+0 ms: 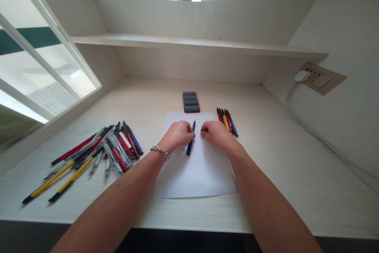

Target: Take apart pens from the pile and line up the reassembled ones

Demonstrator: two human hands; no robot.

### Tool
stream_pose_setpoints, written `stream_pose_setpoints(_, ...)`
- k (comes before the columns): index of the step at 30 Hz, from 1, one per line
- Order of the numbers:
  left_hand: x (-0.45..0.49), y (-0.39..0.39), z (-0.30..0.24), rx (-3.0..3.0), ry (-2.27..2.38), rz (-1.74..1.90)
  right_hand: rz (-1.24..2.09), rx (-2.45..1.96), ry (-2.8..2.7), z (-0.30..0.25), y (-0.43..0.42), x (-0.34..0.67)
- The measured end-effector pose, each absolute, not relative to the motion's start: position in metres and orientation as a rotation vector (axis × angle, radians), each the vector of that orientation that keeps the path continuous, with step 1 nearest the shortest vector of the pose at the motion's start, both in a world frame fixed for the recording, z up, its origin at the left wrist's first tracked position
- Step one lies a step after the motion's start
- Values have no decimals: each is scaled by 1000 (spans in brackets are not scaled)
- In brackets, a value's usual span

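Observation:
A dark blue pen lies upright on a white sheet of paper in the middle of the desk. My left hand is curled with its fingertips against the pen's left side. Just to the right of the pen's top, my right hand rests on the paper with its fingers curled in; whether it touches the pen is unclear. A small row of red, yellow, black and blue pens lies right of the paper. A large loose pile of pens lies to the left.
A small dark block, blurred out, sits behind the paper. A wall socket with a white plug and cable is at the right. A shelf runs above the desk. A window frame stands at the left.

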State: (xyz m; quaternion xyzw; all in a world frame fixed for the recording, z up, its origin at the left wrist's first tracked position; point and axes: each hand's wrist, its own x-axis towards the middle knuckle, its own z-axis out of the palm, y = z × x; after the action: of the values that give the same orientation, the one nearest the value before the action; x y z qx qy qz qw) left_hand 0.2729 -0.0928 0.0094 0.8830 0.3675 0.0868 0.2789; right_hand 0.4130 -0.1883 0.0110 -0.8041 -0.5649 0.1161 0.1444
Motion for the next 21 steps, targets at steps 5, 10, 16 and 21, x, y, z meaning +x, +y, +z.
stream_pose_setpoints(5, 258, -87, 10, 2297, 967, 192, 351, -2299, -1616, 10, -187, 414)
stream_pose_setpoints(10, 245, -87, 4, 2303, 918, 285, 321, -2277, -1603, 6, -184, 413)
stream_pose_setpoints(16, 244, -88, 0, 2331, 882, 336, 247, -2311, -1521, 2, -177, 405)
stream_pose_setpoints(21, 245, -89, -2, 2337, 860, 369, 203, -2431, -1428, 1, -166, 394)
